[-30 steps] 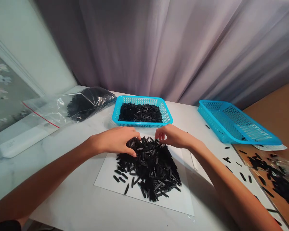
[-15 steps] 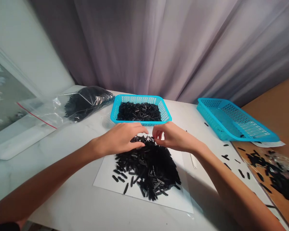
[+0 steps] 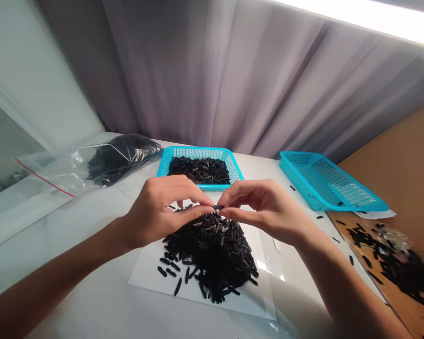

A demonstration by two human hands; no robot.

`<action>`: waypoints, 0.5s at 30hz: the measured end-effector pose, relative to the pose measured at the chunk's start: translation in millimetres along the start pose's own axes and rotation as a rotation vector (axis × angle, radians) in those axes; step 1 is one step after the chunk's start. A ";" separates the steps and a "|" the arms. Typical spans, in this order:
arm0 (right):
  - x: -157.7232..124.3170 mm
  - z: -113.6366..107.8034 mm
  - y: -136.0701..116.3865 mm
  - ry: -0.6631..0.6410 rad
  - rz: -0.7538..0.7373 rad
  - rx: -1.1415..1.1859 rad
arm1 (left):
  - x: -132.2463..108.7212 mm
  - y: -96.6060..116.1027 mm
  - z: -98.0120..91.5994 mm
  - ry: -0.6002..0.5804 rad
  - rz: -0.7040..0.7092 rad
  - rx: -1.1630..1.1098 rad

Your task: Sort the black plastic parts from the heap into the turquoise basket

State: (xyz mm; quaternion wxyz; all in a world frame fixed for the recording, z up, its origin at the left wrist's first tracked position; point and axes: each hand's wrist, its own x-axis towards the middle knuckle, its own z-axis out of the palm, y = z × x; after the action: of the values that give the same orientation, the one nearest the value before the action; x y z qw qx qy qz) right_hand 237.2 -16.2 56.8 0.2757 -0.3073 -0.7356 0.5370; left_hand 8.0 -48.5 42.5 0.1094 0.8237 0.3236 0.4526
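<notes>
A small black piece (image 3: 218, 207) is pinched between my two hands, over the far part of a heap of black pieces (image 3: 215, 254). My left hand (image 3: 169, 202) grips its left end with thumb and fingertips. Its right end is between the thumb and fingers of my right hand (image 3: 261, 205). The heap lies on a white sheet (image 3: 148, 278), with several loose pieces at its near left side. Just beyond my hands, a blue basket (image 3: 235, 165) holds many more black pieces.
On the left lies a clear bag (image 3: 120, 157) of black pieces with a red seal line. A second blue basket (image 3: 311, 181) stands at the right, with a few pieces in it. More black pieces (image 3: 403, 268) are scattered on a brown surface at the right edge.
My hands have come together, and both now grip one small black piece. The view has shifted slightly, and a bright light shows at the upper right.
</notes>
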 end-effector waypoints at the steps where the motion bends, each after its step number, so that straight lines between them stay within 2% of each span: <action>1: -0.1 0.0 -1.1 0.002 0.020 0.047 | 0.3 2.0 -1.3 0.011 -0.001 -0.011; 7: -1.8 5.6 -6.2 -0.008 0.073 0.178 | -1.5 7.3 -3.6 0.051 0.007 -0.039; 9: -1.3 -1.5 -6.6 -0.015 0.061 0.149 | -1.8 6.2 -3.3 0.042 -0.010 -0.033; 12: -0.7 -37.0 -1.5 0.045 0.005 0.065 | -1.8 -0.5 -1.4 -0.010 -0.057 0.021; 14: -3.1 -75.3 7.4 0.276 -0.106 0.159 | -2.7 -9.0 2.2 -0.112 -0.097 0.059; 15: -5.9 -96.2 13.5 0.400 -0.115 0.330 | -3.8 -14.5 5.3 -0.181 -0.121 0.071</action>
State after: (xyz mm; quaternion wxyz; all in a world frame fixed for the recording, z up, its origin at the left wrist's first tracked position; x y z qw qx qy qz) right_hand 313.9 42.3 69.5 0.4920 -0.3160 -0.5854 0.5616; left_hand 4.6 -39.2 30.1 0.1359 0.8435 0.3773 0.3573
